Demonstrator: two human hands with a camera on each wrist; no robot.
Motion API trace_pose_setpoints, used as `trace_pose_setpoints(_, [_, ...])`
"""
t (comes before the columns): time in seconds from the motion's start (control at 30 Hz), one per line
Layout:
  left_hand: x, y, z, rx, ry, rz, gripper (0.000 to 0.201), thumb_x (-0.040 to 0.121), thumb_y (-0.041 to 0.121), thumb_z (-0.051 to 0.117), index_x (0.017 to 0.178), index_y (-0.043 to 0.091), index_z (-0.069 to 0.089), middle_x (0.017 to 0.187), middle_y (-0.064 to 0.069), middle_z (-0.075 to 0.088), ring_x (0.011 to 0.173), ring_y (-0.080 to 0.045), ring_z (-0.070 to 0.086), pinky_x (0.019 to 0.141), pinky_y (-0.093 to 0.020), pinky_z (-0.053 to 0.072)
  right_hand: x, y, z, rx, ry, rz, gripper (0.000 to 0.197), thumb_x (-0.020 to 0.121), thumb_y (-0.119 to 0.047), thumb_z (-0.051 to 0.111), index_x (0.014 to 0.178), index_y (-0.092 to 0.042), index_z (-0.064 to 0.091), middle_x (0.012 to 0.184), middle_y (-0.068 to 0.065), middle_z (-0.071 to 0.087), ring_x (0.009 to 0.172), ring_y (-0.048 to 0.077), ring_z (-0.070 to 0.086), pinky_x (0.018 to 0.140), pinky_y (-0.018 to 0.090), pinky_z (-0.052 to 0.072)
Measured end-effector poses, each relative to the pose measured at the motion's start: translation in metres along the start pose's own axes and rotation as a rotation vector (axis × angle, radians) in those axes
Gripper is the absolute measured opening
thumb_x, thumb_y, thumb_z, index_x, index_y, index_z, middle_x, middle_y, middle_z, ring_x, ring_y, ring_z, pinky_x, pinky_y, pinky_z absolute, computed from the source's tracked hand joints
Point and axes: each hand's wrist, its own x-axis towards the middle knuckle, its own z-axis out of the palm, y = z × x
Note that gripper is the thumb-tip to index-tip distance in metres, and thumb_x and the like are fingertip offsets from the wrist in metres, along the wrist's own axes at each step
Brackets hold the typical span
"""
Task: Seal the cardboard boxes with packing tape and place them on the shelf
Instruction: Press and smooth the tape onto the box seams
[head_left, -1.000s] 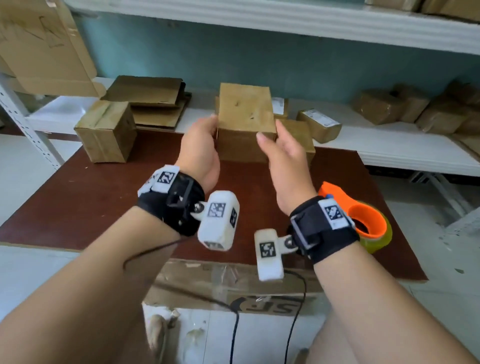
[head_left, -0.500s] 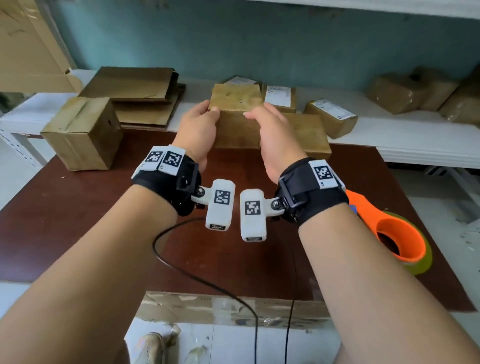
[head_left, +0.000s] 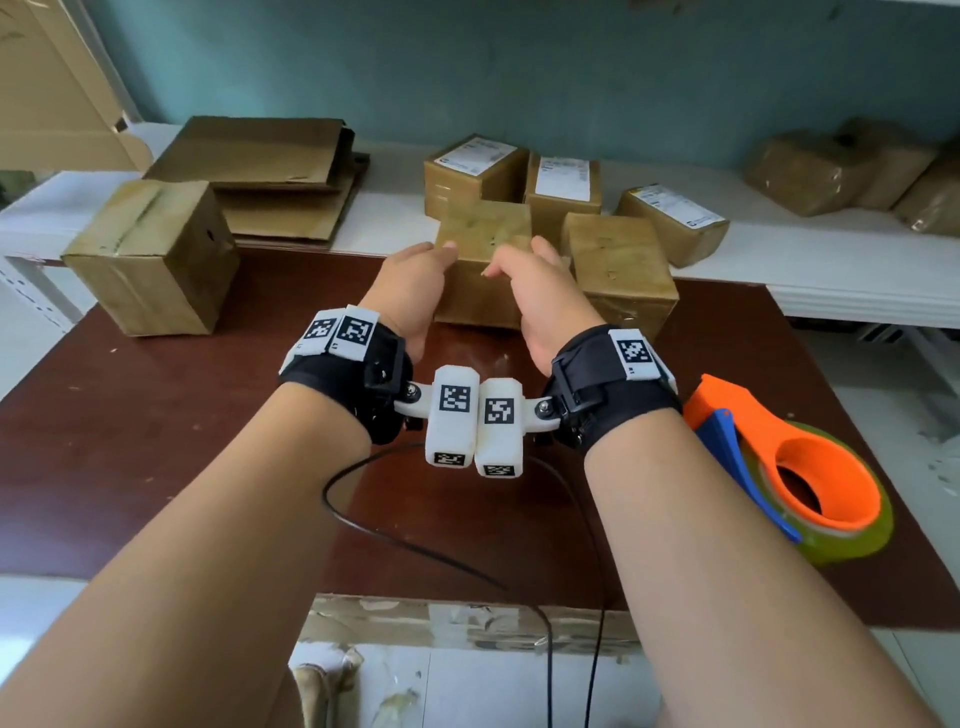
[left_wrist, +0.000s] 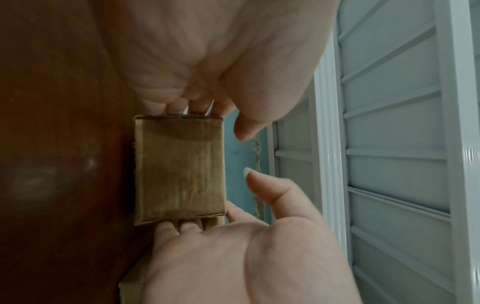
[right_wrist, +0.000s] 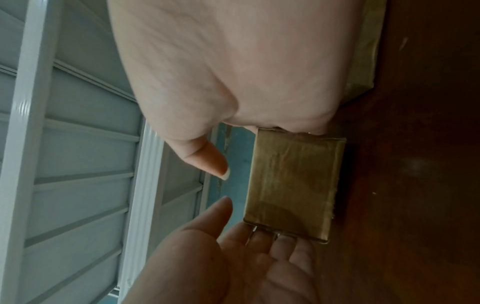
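Observation:
A small taped cardboard box (head_left: 483, 228) (left_wrist: 179, 170) (right_wrist: 293, 185) stands at the back edge of the brown table (head_left: 156, 441), just in front of the white shelf (head_left: 831, 260). My left hand (head_left: 410, 291) (left_wrist: 207, 51) lies along its left side and my right hand (head_left: 545, 296) (right_wrist: 233, 61) along its right side. The fingers of both run straight down the sides, their tips hidden behind the box. In the wrist views both thumbs hover clear of the box. An orange tape dispenser (head_left: 810, 467) with a roll of tape lies on the table by my right forearm.
A second taped box (head_left: 618, 270) sits right beside the held one. A larger box (head_left: 150, 254) stands at the table's back left. On the shelf are labelled boxes (head_left: 563, 187), flattened cardboard (head_left: 260, 171) and wrapped parcels (head_left: 831, 171). A black cable (head_left: 415, 545) trails across the table.
Both hands brought the box down from in front of me to the table's back edge. My wrists came closer together, and the thumbs now stand off the box.

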Motion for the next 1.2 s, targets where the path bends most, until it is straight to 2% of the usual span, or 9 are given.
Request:
trace_pose_setpoints(0.23, [-0.03,0.019,0.006,-0.062,-0.028,-0.09,0.059,0.088,0.046,0.07,0.135,0.01,0.066,0.12,-0.013,0.078,0.11,-0.034,0.076,0.104,-0.054,0.058,0.0,0.0,-0.002,-0.054,0.005,0.033,0.064,0.095,-0.015,0.065,0.152,-0.017,0.037,0.122,-0.004,0.051,0.124,0.02,0.046,0.112,0.04,0.038])
trace_pose_setpoints(0.33, [-0.055,0.033,0.008,-0.09,-0.034,-0.091,0.036,0.109,0.029,0.054,0.131,0.003,0.068,0.113,-0.01,0.08,0.093,-0.021,0.08,0.085,-0.034,0.065,-0.005,-0.006,0.001,-0.095,0.004,0.037,0.05,0.09,-0.025,0.069,0.133,-0.022,0.043,0.121,-0.006,0.054,0.127,0.024,0.053,0.116,0.049,0.043])
trace_pose_setpoints(0.4, [-0.064,0.039,0.005,-0.064,0.005,-0.078,0.031,0.111,0.027,0.052,0.131,0.007,0.065,0.113,0.002,0.073,0.085,-0.008,0.074,0.079,-0.019,0.056,-0.014,-0.012,0.002,-0.16,0.004,0.004,0.053,0.09,-0.029,0.07,0.138,-0.022,0.046,0.116,-0.01,0.054,0.123,0.021,0.054,0.114,0.046,0.044])
trace_pose_setpoints(0.47, [-0.075,0.044,0.0,-0.029,0.049,-0.073,0.029,0.11,0.027,0.054,0.135,0.013,0.06,0.116,0.004,0.064,0.098,-0.008,0.064,0.093,-0.024,0.044,-0.028,-0.019,0.002,-0.225,-0.007,-0.027,0.064,0.093,-0.03,0.069,0.151,-0.021,0.043,0.127,-0.008,0.05,0.128,0.021,0.05,0.11,0.038,0.04])
trace_pose_setpoints(0.57, [-0.093,0.045,-0.014,0.05,0.091,-0.047,0.031,0.108,0.03,0.058,0.132,0.012,0.065,0.122,-0.002,0.069,0.1,-0.017,0.064,0.091,-0.03,0.049,-0.05,-0.023,0.003,-0.294,-0.037,-0.065,0.076,0.096,-0.031,0.069,0.164,-0.019,0.036,0.156,0.001,0.044,0.144,0.023,0.043,0.104,0.034,0.036])
trace_pose_setpoints(0.67, [-0.118,0.041,-0.038,0.167,0.145,0.017,0.043,0.105,0.032,0.064,0.142,0.012,0.063,0.142,-0.011,0.066,0.13,-0.029,0.062,0.113,-0.043,0.048,-0.074,-0.022,0.004,-0.353,-0.023,-0.121,0.072,0.098,-0.031,0.067,0.163,-0.02,0.038,0.164,0.001,0.04,0.147,0.023,0.042,0.106,0.035,0.037])
trace_pose_setpoints(0.8, [-0.166,0.037,-0.081,0.51,0.157,0.164,0.039,0.105,0.035,0.063,0.138,0.014,0.067,0.132,-0.005,0.069,0.123,-0.022,0.064,0.103,-0.032,0.046,-0.106,-0.008,0.014,-0.411,0.041,-0.146,0.071,0.092,-0.034,0.065,0.159,-0.024,0.041,0.168,0.004,0.032,0.148,0.028,0.041,0.119,0.05,0.04])
trace_pose_setpoints(1.0, [-0.236,0.041,-0.128,0.726,0.229,0.236,0.049,0.107,0.04,0.058,0.15,0.015,0.058,0.147,-0.002,0.062,0.135,-0.021,0.058,0.108,-0.031,0.042,-0.15,0.0,0.059,-0.324,0.015,-0.157,0.052,0.096,-0.028,0.066,0.147,-0.02,0.058,0.145,0.001,0.059,0.132,0.023,0.056,0.113,0.042,0.045])
trace_pose_setpoints(1.2, [-0.244,0.033,-0.156,0.622,0.309,0.216,0.045,0.104,0.043,0.059,0.142,0.019,0.064,0.132,0.001,0.068,0.115,-0.021,0.067,0.104,-0.043,0.055,-0.16,0.009,0.122,-0.203,-0.16,-0.192,0.04,0.097,-0.023,0.069,0.137,-0.02,0.067,0.133,-0.001,0.066,0.12,0.014,0.059,0.09,0.025,0.043])
